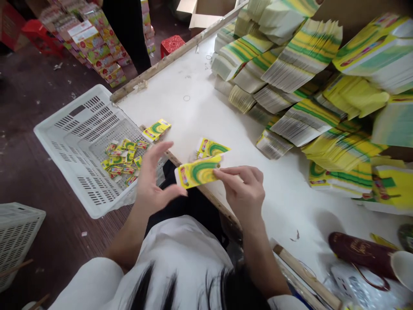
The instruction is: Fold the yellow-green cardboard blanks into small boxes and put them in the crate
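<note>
My right hand (243, 189) pinches the right end of a flat yellow-and-green printed carton blank (198, 171), held just above the near edge of the white table (200, 107). My left hand (153, 181) is spread, fingers apart, its thumb close to the blank's left end; it grips nothing. Another flat blank (211, 148) lies on the table just behind. A folded small box (157, 128) rests at the table's left edge. Left of me, a white plastic basket (64, 137) holds several folded boxes (124, 160).
Tall fanned stacks of the same printed blanks (303, 86) fill the right and far side of the table. A maroon case (361, 252) lies at the near right. A second white basket (16, 237) stands at lower left. A red stool (172, 44) and stacked cartons (97, 43) stand beyond.
</note>
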Demonstrator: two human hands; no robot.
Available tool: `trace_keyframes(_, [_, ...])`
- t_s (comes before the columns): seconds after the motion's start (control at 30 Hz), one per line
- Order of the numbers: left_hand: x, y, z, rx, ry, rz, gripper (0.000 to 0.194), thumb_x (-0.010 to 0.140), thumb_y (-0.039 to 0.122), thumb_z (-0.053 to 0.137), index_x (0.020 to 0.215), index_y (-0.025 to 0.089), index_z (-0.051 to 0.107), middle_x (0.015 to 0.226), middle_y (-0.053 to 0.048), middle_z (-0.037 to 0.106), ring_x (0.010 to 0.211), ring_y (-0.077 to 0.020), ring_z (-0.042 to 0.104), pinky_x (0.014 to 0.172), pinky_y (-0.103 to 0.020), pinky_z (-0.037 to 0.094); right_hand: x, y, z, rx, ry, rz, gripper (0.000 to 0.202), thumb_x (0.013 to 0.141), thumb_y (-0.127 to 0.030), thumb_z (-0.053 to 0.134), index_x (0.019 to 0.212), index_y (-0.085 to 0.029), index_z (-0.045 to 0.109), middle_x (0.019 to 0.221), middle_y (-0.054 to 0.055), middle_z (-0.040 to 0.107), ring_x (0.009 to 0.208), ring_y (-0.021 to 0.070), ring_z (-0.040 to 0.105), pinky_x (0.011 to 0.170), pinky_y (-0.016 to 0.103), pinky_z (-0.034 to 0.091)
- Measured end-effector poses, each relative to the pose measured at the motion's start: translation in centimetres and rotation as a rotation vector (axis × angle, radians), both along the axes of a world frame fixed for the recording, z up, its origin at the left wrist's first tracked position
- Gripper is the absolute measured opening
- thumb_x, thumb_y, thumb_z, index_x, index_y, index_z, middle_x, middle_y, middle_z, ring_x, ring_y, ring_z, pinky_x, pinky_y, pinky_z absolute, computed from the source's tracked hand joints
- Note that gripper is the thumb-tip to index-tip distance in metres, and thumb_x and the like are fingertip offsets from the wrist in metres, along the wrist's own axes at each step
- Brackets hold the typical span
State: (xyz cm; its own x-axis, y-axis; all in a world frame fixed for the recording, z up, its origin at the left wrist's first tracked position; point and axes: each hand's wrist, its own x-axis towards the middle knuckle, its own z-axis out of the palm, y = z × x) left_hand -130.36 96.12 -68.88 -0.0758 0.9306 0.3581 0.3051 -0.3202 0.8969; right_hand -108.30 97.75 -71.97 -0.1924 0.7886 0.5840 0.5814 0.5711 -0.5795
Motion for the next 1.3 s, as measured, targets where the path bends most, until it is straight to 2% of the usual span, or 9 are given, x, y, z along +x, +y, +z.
trace_keyframes(0.1, [0.4, 0.1, 0.7, -0.237, 0.371, -0.203, 0.101, 0.061, 0.049, 0.091, 0.146, 0.021, 0.042, 0.142, -0.014, 0.056, 0.133, -0.0342, 0.053, 0.111, -0.046, 0.045, -0.4, -0.4, 0.0, 0.044, -0.047, 0.197, 0.037, 0.089, -0.006, 0.065, 0.108, -0.036, 0.072, 0.093, -0.002, 0.073, 0.093, 0.0179, 0.063, 0.105, 0.043, 0.043])
trace_keyframes(0.23, [1.8, 0.3, -0.8, -0.49, 0.418, -0.246, 0.06, 0.077, 0.036, 0.077, 0.128, 0.022, 0.05, 0.103, -0.003, 0.07, 0.092, -0.0225, 0.07, 0.079, -0.032, 0.056, -1.2, -0.9, -1.0, -0.137, 0.18, 0.14, 0.058, 0.092, -0.031, 0.068, 0.146, -0.038, 0.047, 0.141, 0.006, 0.056, 0.135, 0.0279, 0.048, 0.118, 0.052, 0.035])
trace_keyframes(0.47, [3.4, -0.7, -2.4, -0.217, 0.388, -0.31, 0.072, 0.072, 0.024, 0.071, 0.133, 0.026, 0.032, 0.121, -0.007, 0.06, 0.095, -0.0215, 0.068, 0.078, -0.032, 0.055, -2.6, -0.8, -2.4, -1.128, 0.836, 0.523, 0.06, 0.096, -0.062, 0.049, 0.147, -0.031, 0.047, 0.153, 0.004, 0.05, 0.139, 0.027, 0.05, 0.113, 0.048, 0.048])
trace_keyframes(0.57, [3.5, -0.8, -2.6, -0.111, 0.433, -0.324, 0.06, 0.073, 0.022, 0.068, 0.123, 0.026, 0.036, 0.115, -0.006, 0.058, 0.102, -0.0238, 0.066, 0.078, -0.033, 0.054, -3.2, -0.8, -2.5, -1.275, 0.952, 0.664, 0.065, 0.091, -0.061, 0.058, 0.148, -0.032, 0.046, 0.152, 0.003, 0.051, 0.141, 0.027, 0.049, 0.116, 0.047, 0.046])
trace_keyframes(0.73, [3.0, -0.5, -2.6, -0.28, 0.44, -0.328, 0.046, 0.072, 0.025, 0.069, 0.104, 0.025, 0.036, 0.096, 0.0, 0.055, 0.081, -0.0184, 0.064, 0.07, -0.03, 0.052, -2.8, -1.6, -2.8, -1.01, 0.805, 0.547, 0.079, 0.091, -0.071, 0.049, 0.156, -0.03, 0.034, 0.159, 0.004, 0.041, 0.147, 0.0274, 0.039, 0.12, 0.047, 0.039])
trace_keyframes(0.9, [3.1, -0.8, -3.4, -0.21, 0.423, -0.312, 0.069, 0.074, 0.028, 0.073, 0.125, 0.022, 0.028, 0.116, -0.011, 0.052, 0.105, -0.0271, 0.063, 0.08, -0.038, 0.055, -2.3, -2.1, -2.1, -0.65, 0.435, 0.395, 0.047, 0.101, -0.03, 0.049, 0.147, -0.034, 0.05, 0.155, 0.0, 0.047, 0.143, 0.0213, 0.045, 0.122, 0.041, 0.035])
trace_keyframes(1.03, [2.7, -1.3, -2.7, -0.206, 0.582, -0.171, 0.071, 0.072, 0.029, 0.081, 0.126, 0.023, 0.036, 0.124, -0.012, 0.052, 0.119, -0.0311, 0.056, 0.095, -0.046, 0.051, -1.9, -1.7, -2.2, -0.595, 0.527, 0.137, 0.05, 0.099, -0.026, 0.053, 0.149, -0.031, 0.048, 0.147, 0.004, 0.056, 0.137, 0.0222, 0.053, 0.116, 0.042, 0.045])
trace_keyframes(1.2, [1.1, -1.3, -1.2, -0.19, 0.541, -0.109, 0.047, 0.076, 0.029, 0.079, 0.114, 0.022, 0.052, 0.108, -0.006, 0.062, 0.103, -0.0234, 0.062, 0.088, -0.035, 0.052, -0.5, -1.3, -2.2, -0.441, 0.203, 0.312, 0.055, 0.094, -0.03, 0.063, 0.147, -0.029, 0.05, 0.164, 0.008, 0.029, 0.149, 0.029, 0.034, 0.115, 0.045, 0.044])
trace_keyframes(1.3, [0.3, -0.9, -1.0, -0.179, 0.502, -0.137, 0.051, 0.073, 0.032, 0.084, 0.114, 0.022, 0.055, 0.107, -0.005, 0.064, 0.102, -0.0228, 0.063, 0.088, -0.035, 0.052, 0.9, -0.5, -1.5, -0.397, 0.129, 0.377, 0.035, 0.098, -0.032, 0.058, 0.132, -0.028, 0.066, 0.16, 0.009, 0.039, 0.142, 0.0284, 0.046, 0.112, 0.045, 0.048])
